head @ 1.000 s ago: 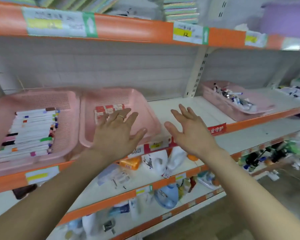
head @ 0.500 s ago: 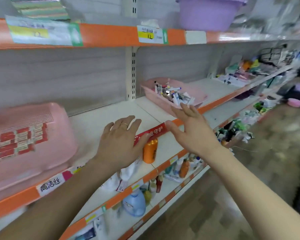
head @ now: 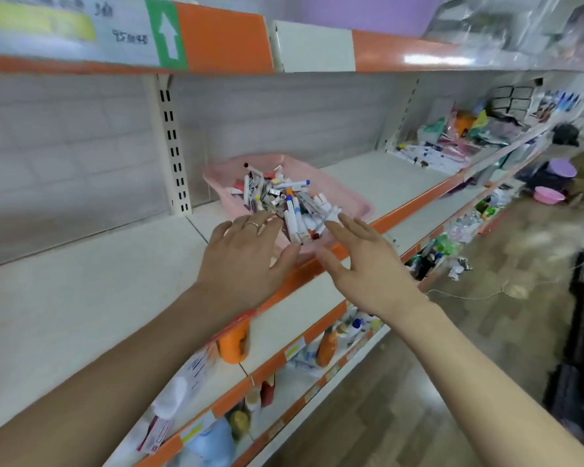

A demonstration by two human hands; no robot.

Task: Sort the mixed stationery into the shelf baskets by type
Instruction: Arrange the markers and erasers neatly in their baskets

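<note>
Left hand (head: 245,261) was flat, fingers spread, holding nothing, fingertips at the near edge of the pink basket (head: 353,201). Right hand (head: 368,264) was likewise loose and empty, just short of that edge. Mixed stationery pile (head: 292,205) lay straight ahead between both hands, with most pens running near-to-far. Left looked marginally nearer.

Shop aisle, orange-edged shelving (head: 402,55), price label (head: 64,32), stocked goods (head: 469,129)
</note>
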